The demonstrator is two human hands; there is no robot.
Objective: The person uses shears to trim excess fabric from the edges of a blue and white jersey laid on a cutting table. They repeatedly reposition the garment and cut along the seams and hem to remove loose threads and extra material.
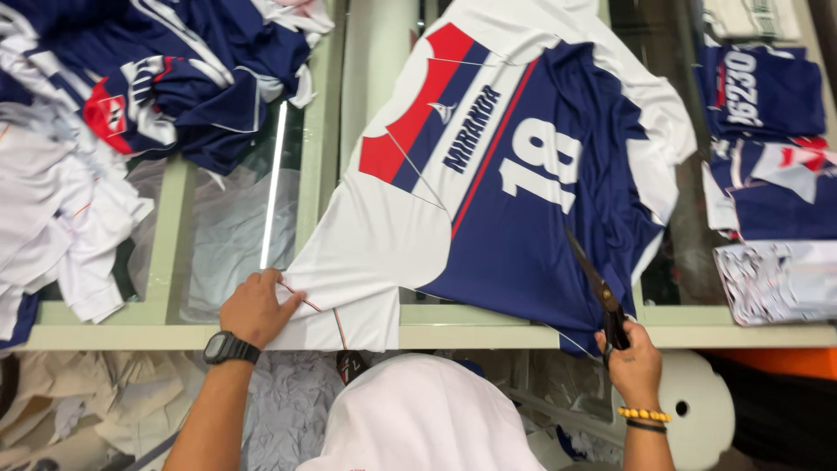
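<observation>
A printed sports-shirt panel [488, 174] in white, navy and red lies spread on a glass-topped table [488, 330]. My left hand [255, 307], with a black watch on the wrist, presses flat on the panel's white lower-left corner. My right hand [634, 362], wearing a bead bracelet, grips black scissors [595, 283] by the handles. The blades lie over the navy part at the panel's lower right edge, pointing away from me.
A heap of cut navy, white and red fabric pieces [157, 78] covers the table's left side. Stacked printed pieces [767, 157] sit at the right. Fabric scraps [87, 401] lie below the table edge, and a white round stool [697, 406] stands at my right.
</observation>
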